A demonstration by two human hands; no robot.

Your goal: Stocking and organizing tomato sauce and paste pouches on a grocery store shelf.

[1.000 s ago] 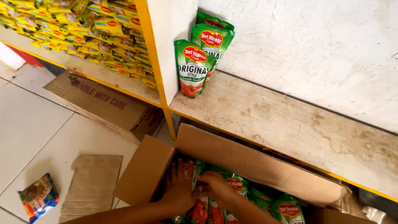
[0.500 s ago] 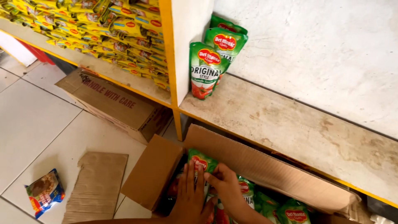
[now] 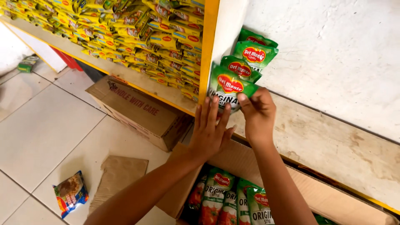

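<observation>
**Both hands on the front pouch of the shelf row**

The right hand (image 3: 259,113) pinches the green sauce pouch (image 3: 230,89) at its lower right corner, thumb in front and fingers behind. The left hand (image 3: 211,129) lies flat with fingers spread, its fingertips pressing the pouch's bottom edge at about 7 o'clock from the label. The pouch stands upright at the front of a row of like green pouches (image 3: 252,54), which runs back toward 1 o'clock along the white divider (image 3: 227,29), all resting on the worn shelf board (image 3: 333,146).

The pouch looks soft and pliable, filled with something that would shift and sag, so it probably handles best taken by a sealed edge or corner, with support beneath; the glossy film seems likely to slip.

At 6 o'clock below the hands an open cardboard box (image 3: 233,160) holds more pouches (image 3: 227,200). At 9 o'clock sits a closed carton (image 3: 139,112) on the tiled floor (image 3: 46,125), under a shelf of yellow packets (image 3: 125,29). A loose snack packet (image 3: 70,193) lies at 8 o'clock, beside a flat cardboard sheet (image 3: 121,175).
</observation>
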